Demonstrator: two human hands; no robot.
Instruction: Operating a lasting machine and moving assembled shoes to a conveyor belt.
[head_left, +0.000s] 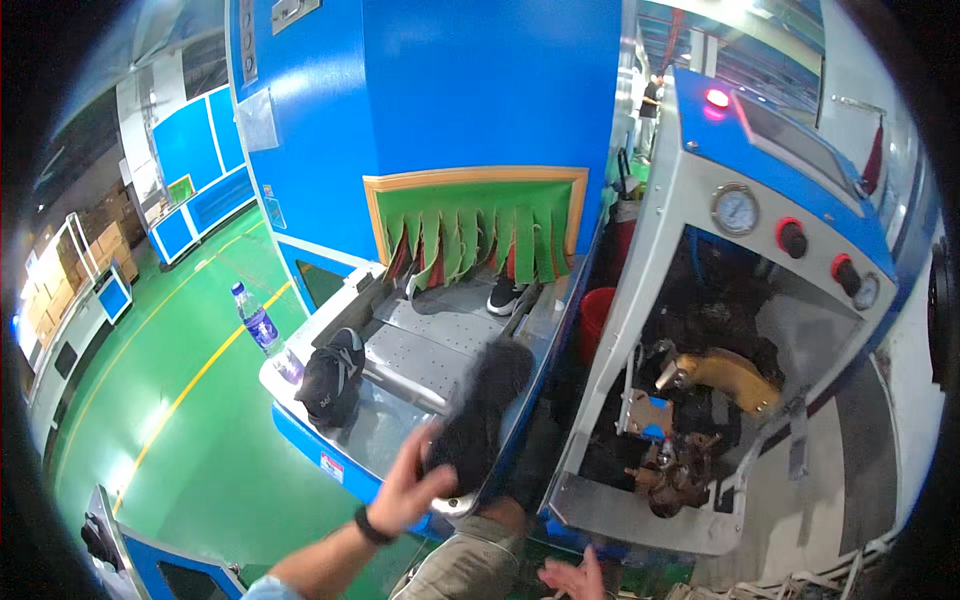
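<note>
A dark shoe [485,415], smeared by motion, is tilted over the near end of a conveyor [425,338]. My left hand [408,488], with a dark band at its wrist, grips this shoe's near left side, thumb across it and fingers partly hidden. Low in the view, my right hand [575,577] holds nothing, its fingers apart; it is nearest the front of the machine on the right. Another black shoe with grey stripes [335,375] rests on the conveyor's left front corner. A black shoe with a white sole [505,296] lies under the green strip curtain [475,240].
A clear bottle with a purple label [262,330] stands on the conveyor's left edge. On the right is a machine with a pressure gauge [736,209], red-ringed knobs [792,237] and a brass-coloured part [725,375]. A far-off person [649,105] stands at the back.
</note>
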